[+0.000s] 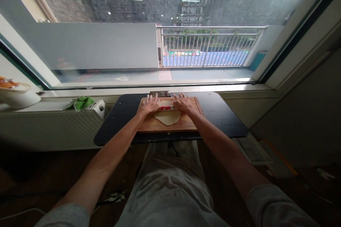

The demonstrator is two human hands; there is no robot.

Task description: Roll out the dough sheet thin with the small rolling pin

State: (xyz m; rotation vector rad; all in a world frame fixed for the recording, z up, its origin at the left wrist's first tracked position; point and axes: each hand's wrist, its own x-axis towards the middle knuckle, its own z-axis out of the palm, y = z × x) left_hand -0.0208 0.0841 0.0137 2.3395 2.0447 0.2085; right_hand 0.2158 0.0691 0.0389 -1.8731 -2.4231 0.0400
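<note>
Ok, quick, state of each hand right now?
Left hand: open, fingers spread, palm pressing the roller over the dough.
Right hand: open, palm pressing the same roller.

Dough sheet (pixel 167 117), pale, flattened, roughly round, flat on wooden board (pixel 149 125), roller (pixel 166 107), pale with red label, crosswise on dough's far edge

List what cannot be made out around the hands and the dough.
1. Head view: the roller under the left hand and right hand; the hands cover its ends, and it is too small to identify.
2. Head view: the far edge of the dough, hidden by the roller.
3. Head view: the dark object behind the board, too small to tell.
4. Head view: the bowl, cut off by the left edge.
</note>
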